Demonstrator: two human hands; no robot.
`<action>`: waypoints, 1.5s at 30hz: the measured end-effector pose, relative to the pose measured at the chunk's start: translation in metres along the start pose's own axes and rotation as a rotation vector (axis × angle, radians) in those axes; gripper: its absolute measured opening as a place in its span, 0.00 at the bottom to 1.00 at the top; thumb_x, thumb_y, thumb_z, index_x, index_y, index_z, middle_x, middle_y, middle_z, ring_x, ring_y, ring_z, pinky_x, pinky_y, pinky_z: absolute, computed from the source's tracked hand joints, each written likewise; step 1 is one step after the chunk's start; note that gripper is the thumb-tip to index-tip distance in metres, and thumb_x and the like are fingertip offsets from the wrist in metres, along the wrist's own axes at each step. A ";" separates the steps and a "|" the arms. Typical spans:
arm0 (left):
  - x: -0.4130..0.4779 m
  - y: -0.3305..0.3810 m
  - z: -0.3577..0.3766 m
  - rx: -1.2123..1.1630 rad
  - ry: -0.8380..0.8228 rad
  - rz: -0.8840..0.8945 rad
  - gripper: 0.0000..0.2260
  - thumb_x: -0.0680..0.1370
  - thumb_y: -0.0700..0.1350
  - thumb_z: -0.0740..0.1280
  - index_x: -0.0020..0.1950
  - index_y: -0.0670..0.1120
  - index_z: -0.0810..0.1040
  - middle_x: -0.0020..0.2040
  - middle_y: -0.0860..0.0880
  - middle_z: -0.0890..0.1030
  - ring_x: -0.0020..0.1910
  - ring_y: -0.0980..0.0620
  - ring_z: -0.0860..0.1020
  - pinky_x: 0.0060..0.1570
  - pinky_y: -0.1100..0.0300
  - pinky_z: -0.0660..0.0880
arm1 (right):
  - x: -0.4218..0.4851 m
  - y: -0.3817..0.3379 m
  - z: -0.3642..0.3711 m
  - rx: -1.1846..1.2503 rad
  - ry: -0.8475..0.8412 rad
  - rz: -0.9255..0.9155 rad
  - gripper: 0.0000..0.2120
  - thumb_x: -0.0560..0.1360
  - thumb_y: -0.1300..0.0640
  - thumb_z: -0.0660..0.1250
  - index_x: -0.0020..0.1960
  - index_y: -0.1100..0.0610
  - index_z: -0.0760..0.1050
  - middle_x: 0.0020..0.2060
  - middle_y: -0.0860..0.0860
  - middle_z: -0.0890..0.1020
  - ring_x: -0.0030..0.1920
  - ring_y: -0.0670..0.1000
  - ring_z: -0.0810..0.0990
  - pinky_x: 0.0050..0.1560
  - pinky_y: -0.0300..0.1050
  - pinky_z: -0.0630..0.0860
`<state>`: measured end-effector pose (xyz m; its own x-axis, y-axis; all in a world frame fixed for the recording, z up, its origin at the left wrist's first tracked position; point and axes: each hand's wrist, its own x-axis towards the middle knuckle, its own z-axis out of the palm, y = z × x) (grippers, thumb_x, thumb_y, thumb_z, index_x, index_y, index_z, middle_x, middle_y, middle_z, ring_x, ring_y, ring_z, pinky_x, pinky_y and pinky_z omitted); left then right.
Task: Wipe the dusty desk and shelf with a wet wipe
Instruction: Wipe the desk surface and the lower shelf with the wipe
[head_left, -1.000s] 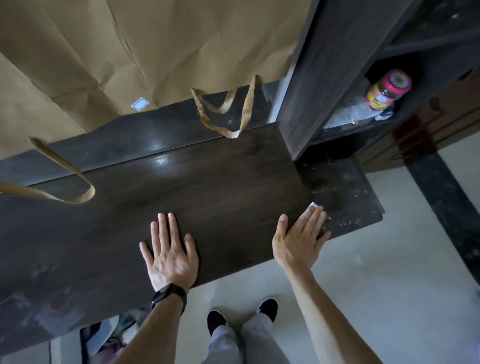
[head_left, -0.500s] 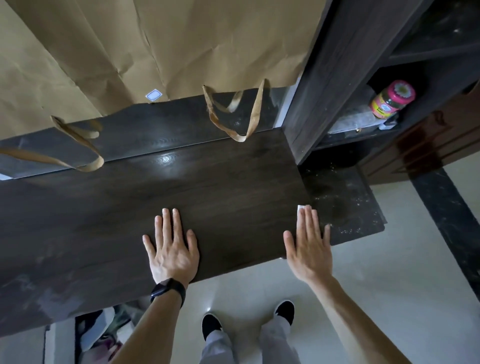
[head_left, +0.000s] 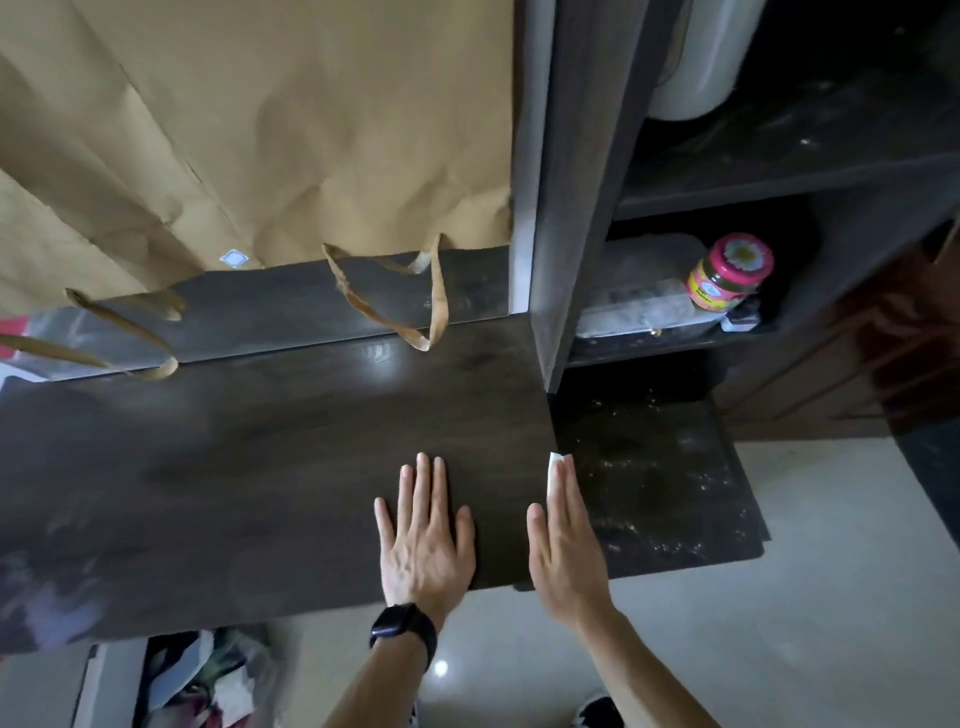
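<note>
While the left hand (head_left: 423, 540) lies flat on the desk (head_left: 260, 467), the right hand (head_left: 566, 540) presses the wet wipe (head_left: 554, 475) with straight fingers; the dusty panel (head_left: 654, 478) lies immediately to its right.

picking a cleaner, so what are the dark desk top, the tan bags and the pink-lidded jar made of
Dark brown desk top: likely wood-grain laminate or veneer, semi-gloss; grain streaks and a bright glare patch show. Tan bags: matte kraft paper, creased, with flat paper handles. Pink-lidded jar: glass or clear plastic, cannot tell which; lid looks plastic.
</note>
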<state>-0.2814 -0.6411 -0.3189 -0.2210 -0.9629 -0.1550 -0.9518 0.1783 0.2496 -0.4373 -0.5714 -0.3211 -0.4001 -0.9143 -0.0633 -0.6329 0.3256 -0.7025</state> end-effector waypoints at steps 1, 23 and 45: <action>0.001 0.017 0.004 0.000 -0.005 -0.011 0.30 0.81 0.59 0.46 0.82 0.51 0.49 0.82 0.53 0.45 0.80 0.53 0.42 0.78 0.42 0.45 | 0.000 0.003 -0.002 0.059 -0.015 -0.014 0.28 0.84 0.45 0.43 0.81 0.51 0.41 0.80 0.43 0.43 0.79 0.42 0.46 0.75 0.38 0.59; 0.009 0.041 0.008 0.074 0.037 -0.081 0.30 0.80 0.60 0.48 0.82 0.55 0.49 0.82 0.56 0.47 0.81 0.55 0.44 0.78 0.42 0.47 | 0.063 0.038 -0.008 0.968 -0.366 0.683 0.39 0.78 0.29 0.51 0.80 0.52 0.56 0.77 0.48 0.60 0.79 0.50 0.56 0.78 0.49 0.52; 0.008 0.043 0.004 0.077 0.009 -0.082 0.30 0.80 0.60 0.48 0.82 0.54 0.49 0.82 0.56 0.47 0.81 0.55 0.43 0.78 0.43 0.45 | -0.014 0.042 -0.011 1.154 -0.365 0.657 0.27 0.82 0.38 0.50 0.79 0.43 0.52 0.78 0.37 0.52 0.77 0.37 0.48 0.80 0.48 0.45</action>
<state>-0.3249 -0.6408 -0.3130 -0.1403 -0.9765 -0.1637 -0.9802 0.1137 0.1618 -0.4657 -0.5423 -0.3422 -0.1003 -0.7407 -0.6643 0.5786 0.4998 -0.6446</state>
